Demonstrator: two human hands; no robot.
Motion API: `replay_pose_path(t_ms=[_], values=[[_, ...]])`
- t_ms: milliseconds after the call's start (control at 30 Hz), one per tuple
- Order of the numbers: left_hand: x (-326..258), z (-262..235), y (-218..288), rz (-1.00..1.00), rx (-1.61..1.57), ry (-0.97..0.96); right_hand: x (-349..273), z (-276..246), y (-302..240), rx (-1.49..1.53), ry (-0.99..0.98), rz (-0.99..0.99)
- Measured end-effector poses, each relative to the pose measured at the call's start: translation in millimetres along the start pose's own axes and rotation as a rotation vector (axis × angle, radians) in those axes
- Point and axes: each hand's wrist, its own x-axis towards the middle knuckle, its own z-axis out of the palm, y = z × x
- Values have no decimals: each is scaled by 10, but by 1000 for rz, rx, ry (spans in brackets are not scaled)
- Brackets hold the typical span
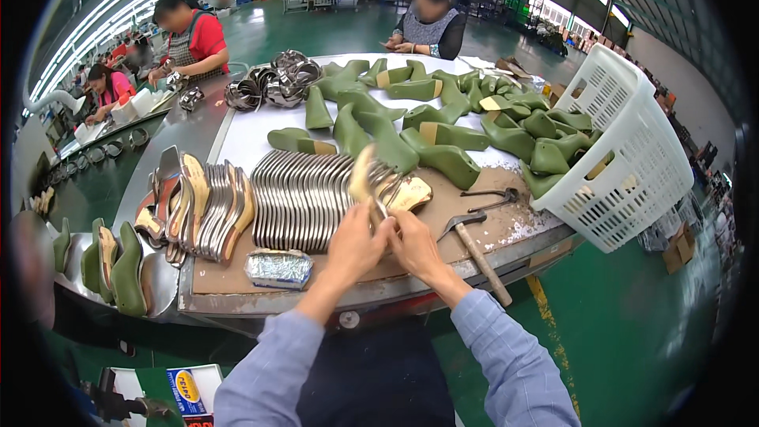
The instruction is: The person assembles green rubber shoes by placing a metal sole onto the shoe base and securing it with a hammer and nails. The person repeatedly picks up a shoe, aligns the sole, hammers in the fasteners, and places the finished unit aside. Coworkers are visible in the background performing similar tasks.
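Note:
My left hand (354, 243) and my right hand (413, 245) meet at the workbench's front edge, both closed on a thin tan insole with a metal shank (365, 178) that stands tilted upward between them. A second tan insole (411, 193) lies flat just beyond my right fingers. Right behind my hands a long fanned row of silver metal shank plates (300, 198) lies on the brown board (229, 273). A wooden-handled hammer (476, 247) rests to the right of my right hand.
Green shoe lasts (443, 122) pile up at the back and spill from a tipped white basket (632, 158). Pincers (490, 199) lie by the hammer. A foil packet (278, 267) sits front left. Stacked insoles (198, 209), more lasts (115, 265). Three people work across the tables.

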Motion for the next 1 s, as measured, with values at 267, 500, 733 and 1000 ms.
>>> replay_pose_path(t_ms=[267, 500, 733, 1000], values=[[384, 452, -40, -91, 303, 31, 674, -757, 1547, -666, 362, 121], [587, 493, -176, -232, 98, 183, 1144, -595, 1796, -168, -33, 586], [481, -100, -139, -288, -772, 403, 386, -1054, 820, 789, 304, 718], [-620, -382, 437, -253, -1649, 121, -365, -712, -1000, 320, 64, 148]])
